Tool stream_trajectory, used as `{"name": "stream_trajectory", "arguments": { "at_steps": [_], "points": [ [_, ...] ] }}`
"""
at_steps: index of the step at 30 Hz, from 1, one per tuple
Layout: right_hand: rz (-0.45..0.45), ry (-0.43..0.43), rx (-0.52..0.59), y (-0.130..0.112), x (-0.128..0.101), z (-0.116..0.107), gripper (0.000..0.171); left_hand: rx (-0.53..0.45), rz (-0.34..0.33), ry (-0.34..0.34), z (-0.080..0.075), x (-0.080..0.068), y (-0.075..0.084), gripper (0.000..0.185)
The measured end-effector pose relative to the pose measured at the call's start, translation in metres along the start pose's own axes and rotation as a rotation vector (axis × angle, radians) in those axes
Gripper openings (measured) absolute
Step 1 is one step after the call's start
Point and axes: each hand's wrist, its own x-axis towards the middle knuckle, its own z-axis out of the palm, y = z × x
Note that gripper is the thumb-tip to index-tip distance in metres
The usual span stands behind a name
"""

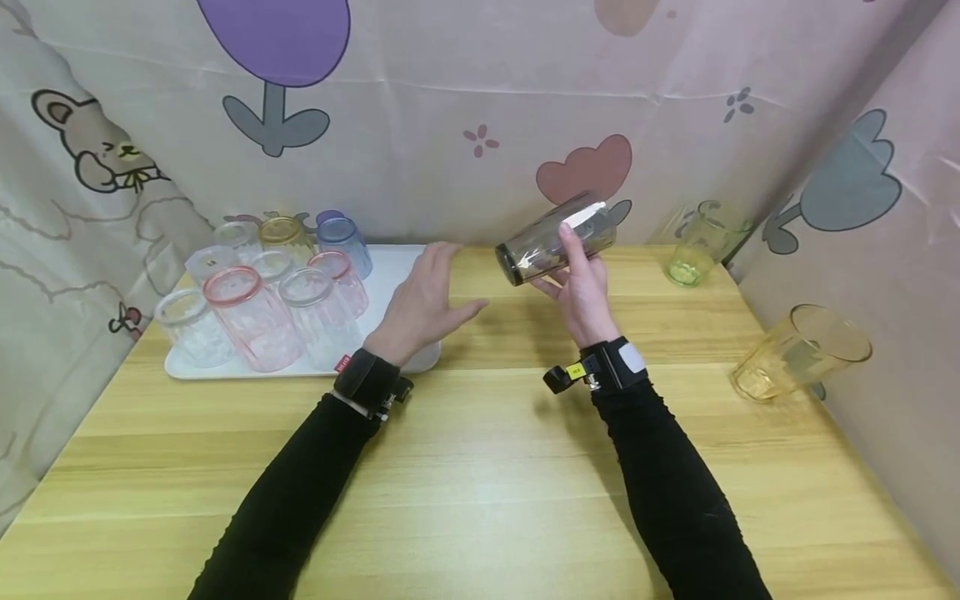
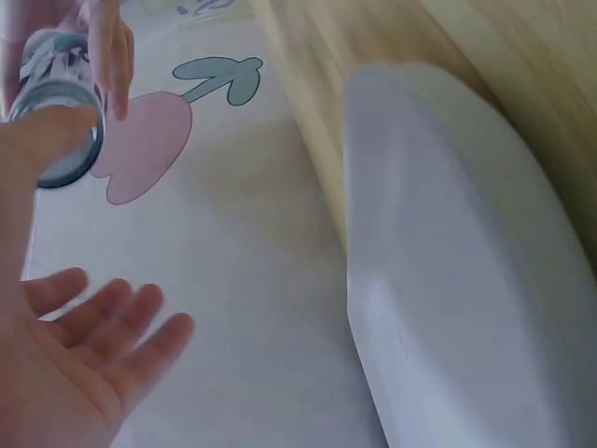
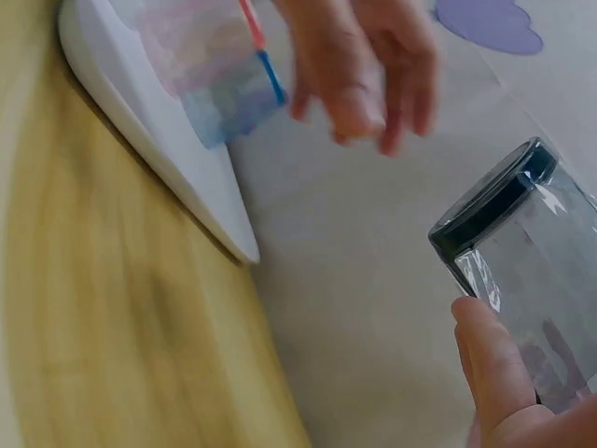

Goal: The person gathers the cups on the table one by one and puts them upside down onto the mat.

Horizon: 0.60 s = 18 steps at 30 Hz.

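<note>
Currently the right hand (image 1: 581, 287) grips a dark-tinted glass (image 1: 555, 237), fingers and thumb wrapped round its wall, holding it tilted nearly on its side above the wooden worktop (image 1: 480, 467), rim toward the left. The left hand (image 1: 423, 304) hovers open, fingers straight and spread, between that glass and the white tray (image 1: 390, 275); it holds nothing.

- Tray carries a tight cluster of upturned tumblers: clear, pink (image 1: 251, 317), amber, blue (image 1: 343, 242). Several touch or nearly touch.
- A green glass (image 1: 701, 242) stands near the back right corner; a yellow glass (image 1: 798, 350) leans at the right edge against the curtain.

Risks, as I judge them:
- The grip sits on a smooth wall with the glass tipped over; a loose thumb could let it slide out rim-first onto the worktop.
- The open left hand is close to the tray's near corner; a careless sweep could knock the nearest tumbler and set off its neighbours.
- Little free room shows on the tray, so a glass set down hard there could strike others.
- The yellow glass looks poorly settled and could roll if bumped.
</note>
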Motion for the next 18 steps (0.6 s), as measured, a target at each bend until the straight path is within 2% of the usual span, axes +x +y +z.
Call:
{"name": "stream_trajectory", "arguments": {
  "at_steps": [5, 10, 18],
  "points": [
    [0.063, -0.048, -0.001, 0.011, -0.006, 0.011, 0.055, -0.018, 0.126, 0.091, 0.001, 0.001, 0.002, 0.091],
    [0.147, -0.086, -0.004, 0.019, -0.012, 0.022, 0.048, -0.039, 0.22, 0.161, 0.001, 0.002, 0.003, 0.089],
    [0.224, -0.12, 0.019, 0.029, -0.022, 0.033, 0.049, -0.045, 0.309, 0.184, 0.002, 0.003, 0.005, 0.084]
  ]
}}
